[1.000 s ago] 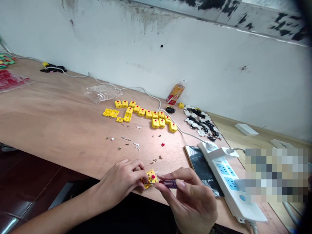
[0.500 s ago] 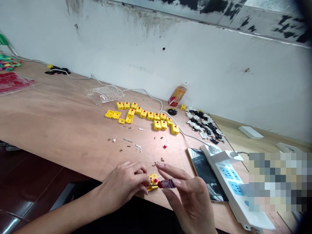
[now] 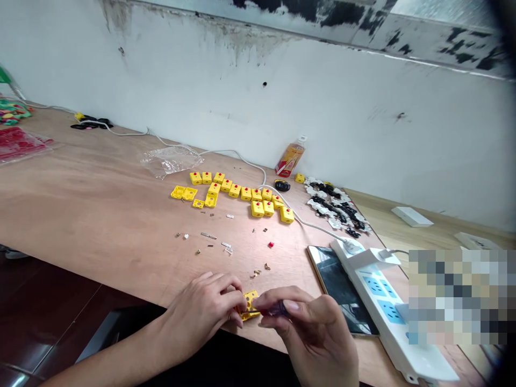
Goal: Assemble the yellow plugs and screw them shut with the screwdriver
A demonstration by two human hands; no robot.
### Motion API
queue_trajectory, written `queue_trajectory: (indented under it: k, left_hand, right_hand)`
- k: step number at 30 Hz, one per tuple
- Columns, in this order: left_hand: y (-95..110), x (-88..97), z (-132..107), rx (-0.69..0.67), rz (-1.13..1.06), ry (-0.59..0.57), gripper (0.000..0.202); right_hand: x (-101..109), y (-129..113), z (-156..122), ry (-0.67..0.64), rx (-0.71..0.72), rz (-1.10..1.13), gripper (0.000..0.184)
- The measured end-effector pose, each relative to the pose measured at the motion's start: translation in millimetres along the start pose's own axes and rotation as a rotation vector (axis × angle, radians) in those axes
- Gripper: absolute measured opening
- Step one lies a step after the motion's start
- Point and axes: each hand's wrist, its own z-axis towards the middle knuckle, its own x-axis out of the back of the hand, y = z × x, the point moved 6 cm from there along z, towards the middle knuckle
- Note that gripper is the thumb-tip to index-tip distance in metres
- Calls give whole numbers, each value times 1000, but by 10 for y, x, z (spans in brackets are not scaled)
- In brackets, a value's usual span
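Observation:
At the table's front edge, my left hand (image 3: 209, 301) is closed on the left side of a small yellow plastic housing (image 3: 250, 297), its fingertips covering part of it. My right hand (image 3: 310, 328) grips a small screwdriver (image 3: 278, 309) by its purple translucent handle, fingers wrapped round it. The thin shaft points left across the housing; my left fingers hide whether its tip touches anything. Several small brass-coloured screws (image 3: 256, 273) lie just beyond my hands. A red button cap (image 3: 271, 244) rests farther back.
Several yellow boxes with red buttons (image 3: 235, 190) form a line across the table, with open yellow shells (image 3: 184, 192) at its left. To the right are a tablet (image 3: 341, 290) and a white power strip (image 3: 387, 306). A drink bottle (image 3: 290, 157) stands by the wall.
My right fingers have closed in round the screwdriver handle; the index finger, raised before, now curls down toward the shaft. My left hand still holds the housing. The view has shifted slightly.

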Motion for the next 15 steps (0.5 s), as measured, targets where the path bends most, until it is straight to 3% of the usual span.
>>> queue_trajectory:
  k: [2,4,9,15]
  left_hand:
    - [3,-3,1,-3,20,0,22]
    - [-1,-7,3,-4,23,1,24]
    - [-14,-14,-1,-6,-11,22,24]
    - [11,-5,-10,-9,24,-4,20]
  right_hand:
    - [61,-5,-8,140,43,-58,35]
    - [92,-5,-4,189,68,-119,38]
    - [10,44,17,-27,-30,-91,28]
    - [17,-14,-42,241,49,-143,45]
